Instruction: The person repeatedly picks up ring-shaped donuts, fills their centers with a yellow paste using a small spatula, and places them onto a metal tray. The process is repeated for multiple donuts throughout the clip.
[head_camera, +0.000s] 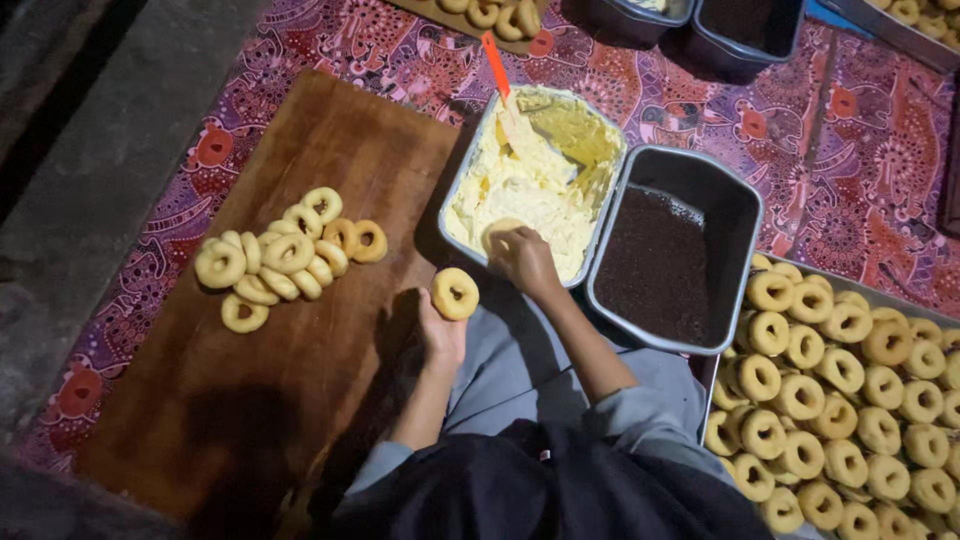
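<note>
Head view, all placed relative to the cream tin (470, 170). That tin is a rectangular metal one, holding pale yellow cream w/ an orange-handled spatula (497, 68) stuck in at its far end. Touching its right side: a dark tin (745, 215) w/ brown sprinkles in the bottom. Right of and nearer you than that, a tray (870, 292) packed w/ plain ring donuts. Left of the cream tin, a wooden board (330, 140) carries a loose pile (285, 258) of donuts. Beyond the cream tin, two more dark bins, contents can't tell.

Your right hand (522, 258) is over the near edge of the cream tin, fingers curled shut around a donut (500, 232) pressed at the cream; only its pale top rim shows, so its facing is hard to tell.

Your left hand (440, 335) sits just in front of the cream tin's near-left corner, over the board edge, fingers pinched closed on a second donut (455, 293). That one is held up w/ its hole facing the camera; it's round, so no real long axis.
</note>
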